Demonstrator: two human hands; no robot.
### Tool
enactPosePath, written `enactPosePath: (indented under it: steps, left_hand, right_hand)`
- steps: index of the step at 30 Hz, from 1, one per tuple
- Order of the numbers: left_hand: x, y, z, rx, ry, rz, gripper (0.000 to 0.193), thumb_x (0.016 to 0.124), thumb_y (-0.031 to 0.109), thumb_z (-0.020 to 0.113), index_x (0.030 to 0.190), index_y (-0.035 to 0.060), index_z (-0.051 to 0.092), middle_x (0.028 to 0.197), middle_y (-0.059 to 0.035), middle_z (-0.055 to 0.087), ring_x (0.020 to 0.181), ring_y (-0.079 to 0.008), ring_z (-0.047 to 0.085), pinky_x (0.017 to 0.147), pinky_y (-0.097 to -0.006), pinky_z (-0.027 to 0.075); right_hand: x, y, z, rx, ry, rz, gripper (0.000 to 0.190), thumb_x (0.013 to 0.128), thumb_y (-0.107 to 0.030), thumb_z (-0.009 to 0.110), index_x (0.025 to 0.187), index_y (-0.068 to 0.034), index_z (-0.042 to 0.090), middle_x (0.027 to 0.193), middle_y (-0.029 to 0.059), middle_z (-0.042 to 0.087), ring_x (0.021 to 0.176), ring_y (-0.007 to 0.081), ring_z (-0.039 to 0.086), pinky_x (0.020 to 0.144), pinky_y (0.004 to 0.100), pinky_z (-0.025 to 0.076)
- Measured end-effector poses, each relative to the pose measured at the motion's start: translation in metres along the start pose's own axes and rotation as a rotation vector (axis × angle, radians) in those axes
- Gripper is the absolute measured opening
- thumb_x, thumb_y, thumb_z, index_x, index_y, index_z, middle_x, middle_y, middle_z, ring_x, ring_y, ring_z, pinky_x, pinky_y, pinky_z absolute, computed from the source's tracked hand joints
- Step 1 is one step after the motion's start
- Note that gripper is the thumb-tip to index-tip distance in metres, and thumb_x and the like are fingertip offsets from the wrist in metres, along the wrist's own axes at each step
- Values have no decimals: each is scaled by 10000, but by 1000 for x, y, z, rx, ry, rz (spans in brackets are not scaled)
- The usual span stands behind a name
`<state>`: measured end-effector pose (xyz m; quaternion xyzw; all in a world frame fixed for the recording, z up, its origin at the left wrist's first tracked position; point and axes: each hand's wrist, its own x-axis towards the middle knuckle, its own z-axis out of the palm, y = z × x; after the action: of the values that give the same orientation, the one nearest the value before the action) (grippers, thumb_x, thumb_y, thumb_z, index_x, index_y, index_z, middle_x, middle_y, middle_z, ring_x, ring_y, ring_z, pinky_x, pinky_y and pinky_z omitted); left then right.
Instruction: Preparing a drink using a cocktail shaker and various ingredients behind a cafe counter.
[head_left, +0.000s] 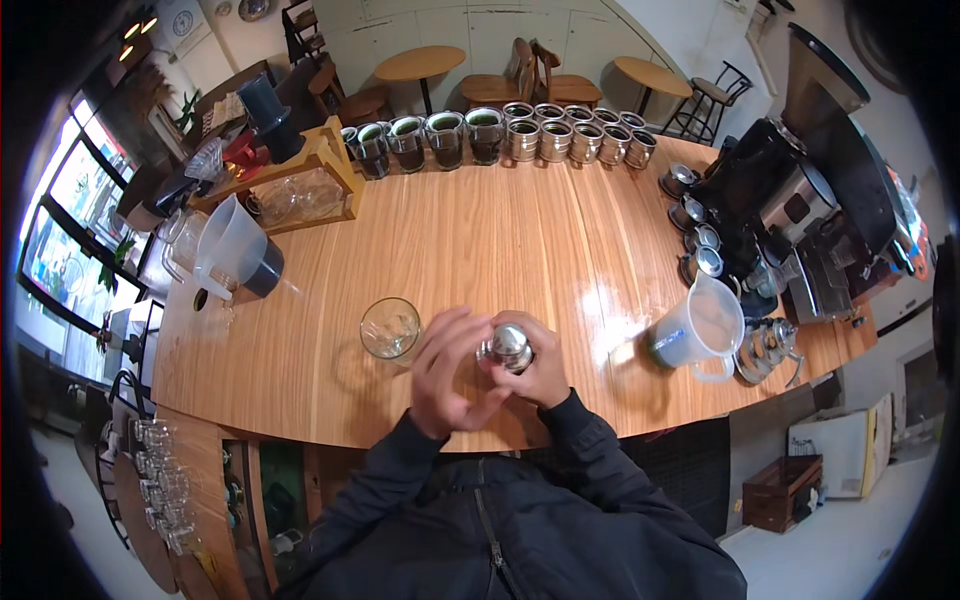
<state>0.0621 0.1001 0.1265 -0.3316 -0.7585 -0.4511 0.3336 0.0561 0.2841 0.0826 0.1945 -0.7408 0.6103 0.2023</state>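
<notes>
My right hand (541, 358) grips a metal cocktail shaker (510, 341), seen nearly from above with its domed cap toward me. Just left of it, my left hand (448, 373) is raised and blurred, thumb apart from the fingers, with nothing seen in it. The left fingertips come close to the shaker; whether they touch it cannot be told. Beside my left hand stands a clear drinking glass (390, 330) on the wooden table (480, 232). The shaker's lower part is hidden by my right fingers.
Dark-filled glasses (448, 142) and metal cups (555, 141) line the far edge. Plastic measuring jugs (232, 240) (701, 322) stand at left and right. A wooden rack (345, 180) is back left. At right are metal drip filters (705, 261), a glass teapot (766, 349) and a coffee grinder (799, 199).
</notes>
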Motion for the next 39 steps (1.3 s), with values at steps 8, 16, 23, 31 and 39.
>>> enactPosePath:
  steps: [8,16,23,31,39]
  left_hand:
    - [33,3,46,-448,-301,-476,101,832,74,720,872,-18,715,1011,-183,763,1008,-308,728,927,-400,556]
    - [18,1,48,-290,-184,-315,406,858,260,829,1150,12,696,1273,-185,707,1237,-379,663,1075,-445,511]
    - [-8,19,13,-21,35,38,632,969,498,741,1359,32,568,1446,-245,595,1291,-457,598,1118,-552,465]
    - [-66,-51,-99,94,498,-238,429,1015,385,634,1220,11,593,1192,-187,662,1077,-310,636,960,-430,489]
    - [-85,-99,-136,-284,263,-645,448,1023,375,635,1301,28,578,1225,-100,638,1136,-206,589,1014,-373,466]
  right_hand:
    - [-4,24,-2,75,-88,-2,471,684,-294,869,1065,-44,747,989,142,747,917,360,755,835,407,588]
    - [-10,29,-5,0,54,-83,754,710,-300,875,1368,-59,597,1272,215,661,1184,397,675,1000,439,546]
    - [-29,30,3,-157,-9,-325,976,689,-259,991,1516,-174,479,1426,304,547,1301,461,597,1021,521,544]
    - [-3,25,-7,580,558,391,747,904,-182,808,1538,-148,414,1394,141,596,1168,325,655,990,428,587]
    - [-38,-3,-27,522,354,356,897,838,-189,857,1575,-181,345,1389,132,580,1294,326,576,1096,496,493]
